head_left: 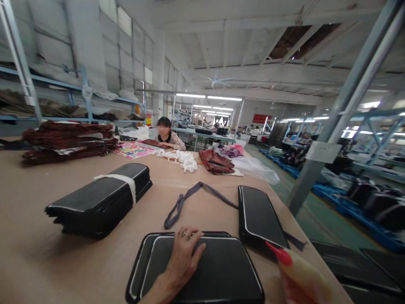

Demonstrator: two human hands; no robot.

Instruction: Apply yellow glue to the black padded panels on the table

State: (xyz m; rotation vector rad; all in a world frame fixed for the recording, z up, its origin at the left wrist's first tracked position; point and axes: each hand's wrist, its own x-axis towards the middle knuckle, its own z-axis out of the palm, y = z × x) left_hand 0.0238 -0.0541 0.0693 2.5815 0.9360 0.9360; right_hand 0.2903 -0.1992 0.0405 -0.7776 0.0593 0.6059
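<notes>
Nearest us, our left hand (185, 255) lies flat, fingers spread, on a stack of black panels (202, 270) at the tabletop (47, 261) edge – seemingly steadying it. Our right hand (300, 274) shows one blurred finger; its grip we cannot tell. Beyond lie a single panel (259, 216), a grey strap (190, 196), a tied bundle (101, 200) – then a seated co-worker (167, 135).

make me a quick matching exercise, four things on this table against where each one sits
Things:
1. bundled black stack
2. purple strap
3. dark red pile
4. flat black panel

Places:
A. far left, by the shelves
B. under the left hand
C. left of centre, tied with a white band
D. mid-table, looped beside the small black panel

Pairs: 1-C, 2-D, 3-A, 4-B
</notes>
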